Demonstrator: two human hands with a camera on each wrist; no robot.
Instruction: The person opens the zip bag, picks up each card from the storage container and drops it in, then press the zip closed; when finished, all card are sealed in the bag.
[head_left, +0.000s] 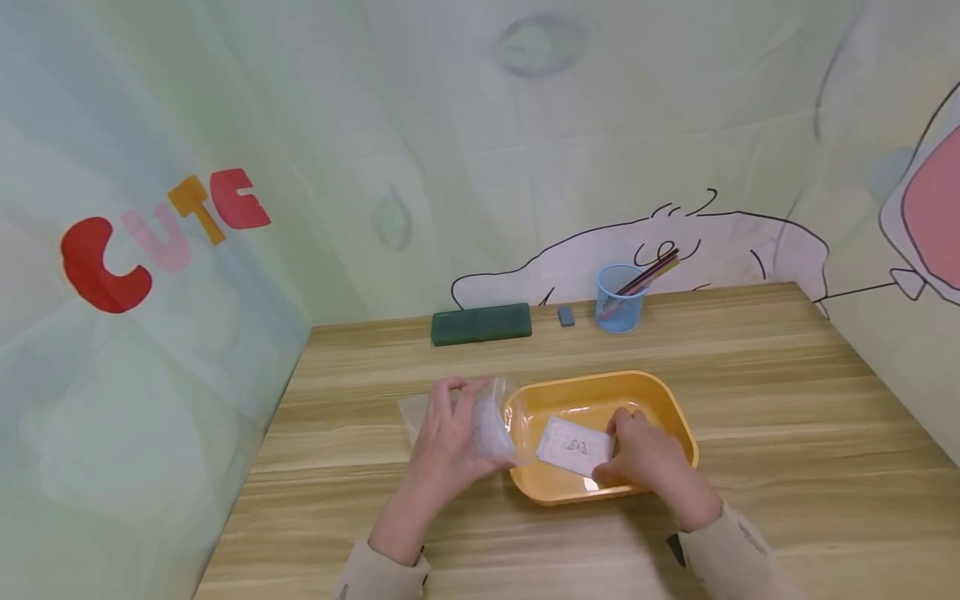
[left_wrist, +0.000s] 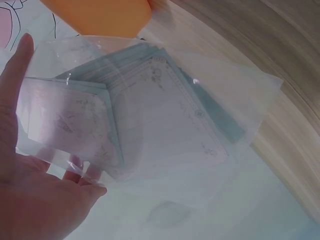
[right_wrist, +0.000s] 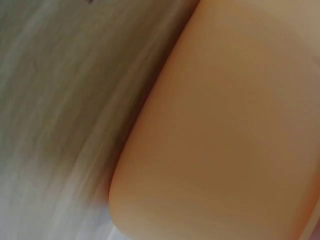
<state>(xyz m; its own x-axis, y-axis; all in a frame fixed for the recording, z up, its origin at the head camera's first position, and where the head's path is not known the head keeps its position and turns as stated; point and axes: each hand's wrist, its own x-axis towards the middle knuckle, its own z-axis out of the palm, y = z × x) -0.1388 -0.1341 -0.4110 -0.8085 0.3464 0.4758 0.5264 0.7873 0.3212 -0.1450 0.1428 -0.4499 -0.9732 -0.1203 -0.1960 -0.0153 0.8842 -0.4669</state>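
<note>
My left hand point(head_left: 442, 442) grips a clear plastic bag point(head_left: 495, 425), its open end tilted toward the left side of a yellow tray point(head_left: 637, 382). Close up in the left wrist view, sheets of pale printed paper point(left_wrist: 165, 115) and smaller cards point(left_wrist: 75, 120) lie inside the bag, with thumb and fingers point(left_wrist: 90, 190) on opposite sides of it. Inside the tray, my right hand point(head_left: 648, 454) pinches the right end of a small stack of white cards point(head_left: 573, 446); a butterfly is printed on the top card. The right wrist view is filled mostly by the tray's outer wall point(right_wrist: 215, 125).
Along the back edge of the wooden table point(head_left: 787, 400) lie a dark green case point(head_left: 482, 325) and a small blue-grey block point(head_left: 566, 317). Beside them stands a blue cup point(head_left: 619, 312) of pencils point(head_left: 648, 273). A printed curtain point(head_left: 360, 167) hangs behind.
</note>
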